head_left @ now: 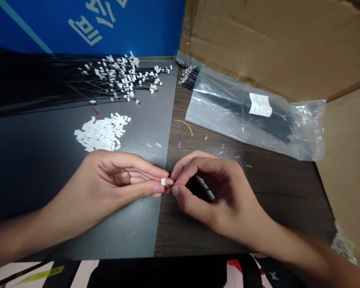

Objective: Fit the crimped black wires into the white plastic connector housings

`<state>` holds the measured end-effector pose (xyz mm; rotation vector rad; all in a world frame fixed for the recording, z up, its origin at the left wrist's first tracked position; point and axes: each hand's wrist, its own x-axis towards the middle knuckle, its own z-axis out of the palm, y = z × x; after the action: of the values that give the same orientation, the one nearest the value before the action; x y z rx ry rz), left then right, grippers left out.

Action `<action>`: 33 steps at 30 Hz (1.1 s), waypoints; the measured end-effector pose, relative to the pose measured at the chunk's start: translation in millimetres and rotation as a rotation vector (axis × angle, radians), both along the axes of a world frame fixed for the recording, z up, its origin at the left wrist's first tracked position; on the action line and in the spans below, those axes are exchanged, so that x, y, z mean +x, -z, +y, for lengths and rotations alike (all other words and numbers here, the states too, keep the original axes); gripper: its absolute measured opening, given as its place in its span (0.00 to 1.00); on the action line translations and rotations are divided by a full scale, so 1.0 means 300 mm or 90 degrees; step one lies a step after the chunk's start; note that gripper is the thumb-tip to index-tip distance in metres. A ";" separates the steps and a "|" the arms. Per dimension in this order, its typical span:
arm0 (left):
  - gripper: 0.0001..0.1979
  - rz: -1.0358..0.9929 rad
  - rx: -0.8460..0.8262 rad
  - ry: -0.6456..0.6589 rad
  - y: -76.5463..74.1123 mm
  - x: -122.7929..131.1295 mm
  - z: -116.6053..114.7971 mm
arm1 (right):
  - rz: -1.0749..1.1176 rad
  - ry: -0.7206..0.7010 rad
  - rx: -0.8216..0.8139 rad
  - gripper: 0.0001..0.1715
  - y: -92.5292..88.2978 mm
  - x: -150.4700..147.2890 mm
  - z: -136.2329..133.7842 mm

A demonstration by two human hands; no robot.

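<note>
Cardboard at back R, clear bag of blk wires on wood table. Loose wires w/ white plugs + heap of white plugs on gray board. L hand pinches small white plug betw thumb & fingers, right by R hand, fingers pressed together; what they pinch: can't tell.

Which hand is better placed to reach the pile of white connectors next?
Probably the left hand: it lies nearer the pile of white connectors, though it pinches one connector, while the right hand sits farther off.
</note>
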<state>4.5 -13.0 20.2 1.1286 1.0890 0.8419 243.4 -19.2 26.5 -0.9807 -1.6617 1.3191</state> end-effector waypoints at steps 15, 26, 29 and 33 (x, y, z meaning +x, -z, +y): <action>0.10 0.021 -0.018 0.005 0.003 -0.021 -0.014 | 0.017 -0.011 -0.055 0.11 -0.004 0.002 0.001; 0.10 0.020 -0.023 0.008 0.001 -0.015 -0.013 | -0.024 -0.007 -0.026 0.12 -0.013 0.003 -0.002; 0.11 0.020 -0.021 0.004 -0.005 -0.016 -0.013 | -0.012 -0.011 -0.025 0.12 -0.010 0.003 -0.002; 0.12 0.024 -0.016 0.009 -0.005 -0.020 -0.016 | -0.007 -0.011 -0.032 0.12 -0.008 0.000 -0.001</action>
<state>-1.5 -17.8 21.7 1.1342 1.1196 0.7967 243.3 -19.3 29.0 -1.0070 -1.6560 1.3747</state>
